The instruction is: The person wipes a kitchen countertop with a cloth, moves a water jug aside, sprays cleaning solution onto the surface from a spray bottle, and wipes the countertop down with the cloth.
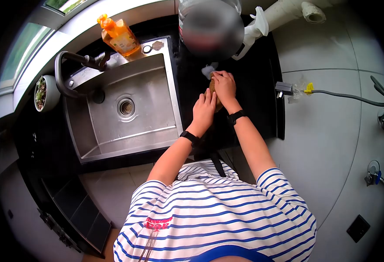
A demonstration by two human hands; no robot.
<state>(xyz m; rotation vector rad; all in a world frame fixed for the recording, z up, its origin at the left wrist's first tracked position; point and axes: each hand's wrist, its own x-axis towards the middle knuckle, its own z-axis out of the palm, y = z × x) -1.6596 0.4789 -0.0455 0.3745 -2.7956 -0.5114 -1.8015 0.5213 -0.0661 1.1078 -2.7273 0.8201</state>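
Observation:
On the black counter (pixel 255 94) right of the sink, both hands rest on a brown, cloth-like item (pixel 218 106), which is mostly covered by them. My left hand (pixel 204 109) lies over its left side with the fingers pointing away from me. Slightly farther off, my right hand (pixel 224 87) presses on its upper part, fingers bent over it. Whether either hand grips the item or only lies on it is hard to see. A small whitish object (pixel 208 71) sits just beyond the fingertips.
The steel sink (pixel 133 72) with a dark faucet (pixel 60 72) is at the left. Orange bottles (pixel 121 38) stand behind it, a potted succulent (pixel 47 94) beside it. A large clear container (pixel 209 26) and white spray bottle (pixel 257 28) stand at the back.

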